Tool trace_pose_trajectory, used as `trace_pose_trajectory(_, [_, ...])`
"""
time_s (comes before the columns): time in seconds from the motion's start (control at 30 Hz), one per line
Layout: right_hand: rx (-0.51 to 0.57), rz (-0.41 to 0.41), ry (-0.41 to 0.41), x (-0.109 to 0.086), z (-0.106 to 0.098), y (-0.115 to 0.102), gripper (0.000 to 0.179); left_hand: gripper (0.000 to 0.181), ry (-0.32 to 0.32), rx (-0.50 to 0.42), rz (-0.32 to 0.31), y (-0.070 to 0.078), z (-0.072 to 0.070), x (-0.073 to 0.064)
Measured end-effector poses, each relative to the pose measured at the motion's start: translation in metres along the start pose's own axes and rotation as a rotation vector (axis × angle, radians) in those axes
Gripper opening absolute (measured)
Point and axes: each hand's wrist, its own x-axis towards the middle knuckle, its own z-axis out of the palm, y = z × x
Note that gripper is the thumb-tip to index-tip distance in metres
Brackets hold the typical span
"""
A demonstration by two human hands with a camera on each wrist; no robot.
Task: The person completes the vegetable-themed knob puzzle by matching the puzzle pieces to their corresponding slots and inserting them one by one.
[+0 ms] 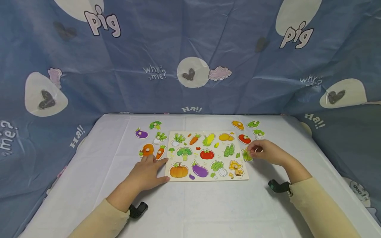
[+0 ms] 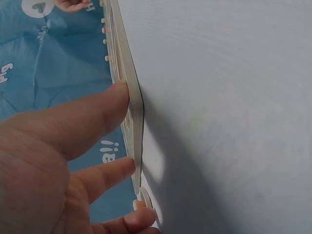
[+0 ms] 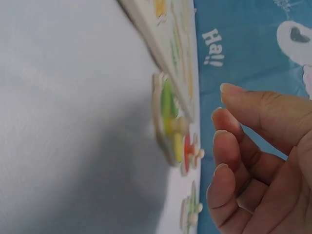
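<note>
A wooden vegetable puzzle board (image 1: 193, 178) lies flat on the table. My left hand (image 1: 146, 173) rests at its left edge, fingers spread, with thumb and one fingertip against the rim in the left wrist view. Its other fingers reach the pumpkin piece (image 1: 148, 149). My right hand (image 1: 263, 151) is over the corn piece (image 1: 246, 155) just right of the board. In the right wrist view the thumb and bent fingers stand apart, a gap away from the corn piece's knob (image 3: 180, 126). A mushroom piece (image 1: 236, 168) with a knob sits in the board's lower right slot.
Left of the board lie knobbed pieces: broccoli (image 1: 155, 125), eggplant (image 1: 141, 133), turnip (image 1: 159, 137) and carrot (image 1: 160, 152). At the right are potato (image 1: 238, 125), tomato (image 1: 244, 138), leafy green (image 1: 259, 134) and another green piece (image 1: 253, 124). A blue printed cloth (image 1: 166, 96) hangs behind.
</note>
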Motion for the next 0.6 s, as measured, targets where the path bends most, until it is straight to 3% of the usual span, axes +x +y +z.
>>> trace_pose_trajectory(0.6, [0.015, 0.078, 0.007, 0.014, 0.002, 0.024, 0.012, 0.076, -0.004, -0.002, 0.000, 0.001, -0.002, -0.002])
